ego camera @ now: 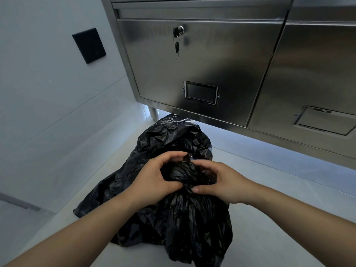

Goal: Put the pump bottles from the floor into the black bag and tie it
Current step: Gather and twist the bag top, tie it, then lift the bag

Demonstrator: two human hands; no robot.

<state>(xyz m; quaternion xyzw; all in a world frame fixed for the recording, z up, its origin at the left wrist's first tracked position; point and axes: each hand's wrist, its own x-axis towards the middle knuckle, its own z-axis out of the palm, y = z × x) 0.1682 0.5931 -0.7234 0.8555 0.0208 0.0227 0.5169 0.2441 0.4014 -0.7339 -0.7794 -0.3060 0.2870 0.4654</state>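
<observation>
Black bag (179, 218) lies crumpled on the pale floor (269, 189) in the middle of the view, stretching from 12 o'clock near the cabinet's lower edge down to 6 o'clock, with its neck gathered into a bunch. At 10 o'clock a black wall plate (89, 45) sits on the light grey wall (48, 97). The left hand (154, 182), at 9 o'clock of the bunched neck, curls fingers and thumb round the plastic and grips it. The right hand (221, 182), at 3 o'clock of the neck, pinches the same bunch between thumb and curled fingers. From 12 to 2 o'clock a stainless steel cabinet (240, 60) stands on a round leg (153, 112). Its left door carries a lock (178, 30) with a key (177, 47) hanging from it and a label holder (201, 92); the right door has a second label holder (323, 120).
</observation>
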